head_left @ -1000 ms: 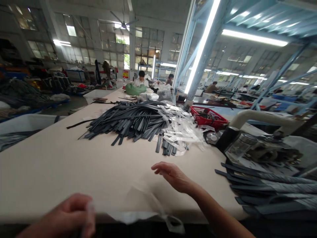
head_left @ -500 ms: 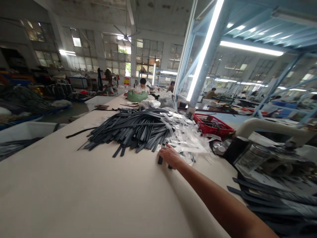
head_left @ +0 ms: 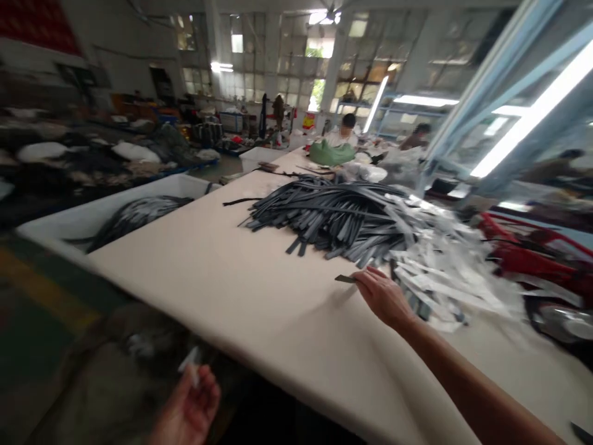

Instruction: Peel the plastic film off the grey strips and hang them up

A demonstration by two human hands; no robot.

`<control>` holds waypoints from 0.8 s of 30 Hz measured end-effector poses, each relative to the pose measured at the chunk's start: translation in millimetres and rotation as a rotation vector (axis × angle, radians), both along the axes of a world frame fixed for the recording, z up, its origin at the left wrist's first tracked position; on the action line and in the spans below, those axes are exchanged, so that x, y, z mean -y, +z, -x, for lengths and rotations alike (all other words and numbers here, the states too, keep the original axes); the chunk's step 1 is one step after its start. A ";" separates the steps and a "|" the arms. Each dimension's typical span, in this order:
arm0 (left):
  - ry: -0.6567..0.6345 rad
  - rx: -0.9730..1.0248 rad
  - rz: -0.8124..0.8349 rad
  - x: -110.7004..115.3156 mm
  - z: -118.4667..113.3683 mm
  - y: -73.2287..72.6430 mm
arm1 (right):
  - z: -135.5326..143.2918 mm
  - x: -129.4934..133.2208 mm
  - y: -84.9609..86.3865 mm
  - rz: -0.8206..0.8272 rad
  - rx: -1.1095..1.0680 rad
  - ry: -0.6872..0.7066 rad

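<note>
My right hand [head_left: 384, 298] reaches across the beige table [head_left: 259, 309] and grips a dark strip [head_left: 345, 279] whose end sticks out to the left of my fingers. It sits at the near edge of a big pile of dark strips [head_left: 333, 216]. A heap of clear plastic wrappers [head_left: 440, 272] lies just right of the hand. My left hand [head_left: 188, 411] hangs low, off the table's near edge, with a small whitish scrap [head_left: 191, 361] at its fingertips. The view is blurred.
A white bin [head_left: 92, 216] holding more dark strips stands left of the table. A red basket [head_left: 532, 253] sits at the right. People sit at the table's far end near a green bag [head_left: 331, 153]. Piles of goods line the far left.
The view swung left. My right hand has lifted one dark strip at the pile's edge. My left hand, out of view half a second ago, shows again below the table edge.
</note>
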State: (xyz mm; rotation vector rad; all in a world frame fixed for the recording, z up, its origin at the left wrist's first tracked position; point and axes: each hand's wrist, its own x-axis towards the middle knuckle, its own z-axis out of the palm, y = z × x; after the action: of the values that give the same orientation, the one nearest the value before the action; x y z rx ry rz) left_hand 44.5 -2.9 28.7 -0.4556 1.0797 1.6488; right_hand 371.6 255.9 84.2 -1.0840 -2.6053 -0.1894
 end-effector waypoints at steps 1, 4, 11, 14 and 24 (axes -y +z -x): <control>0.041 0.033 0.002 1.9 -4.4 -1.0 | 14.6 21.7 0.1 0.025 -0.062 0.040; 0.087 0.058 -0.008 -0.4 -20.0 -2.7 | 56.3 96.7 1.8 0.188 -0.228 0.201; 0.055 0.074 -0.039 -1.2 -39.4 -1.6 | 117.2 187.2 -3.9 0.207 -0.244 0.387; 0.039 0.069 -0.050 0.5 -40.9 -3.6 | 120.3 187.3 -5.8 0.167 -0.211 0.386; -0.114 0.148 -0.161 12.7 -66.2 -17.1 | 138.8 193.9 -21.4 0.238 -0.041 0.356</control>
State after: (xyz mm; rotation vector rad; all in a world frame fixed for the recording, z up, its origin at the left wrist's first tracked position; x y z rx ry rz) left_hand 110.8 -15.7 11.7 -0.3971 0.8413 1.5618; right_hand 232.8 62.0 62.8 -0.6619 -2.7779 0.2255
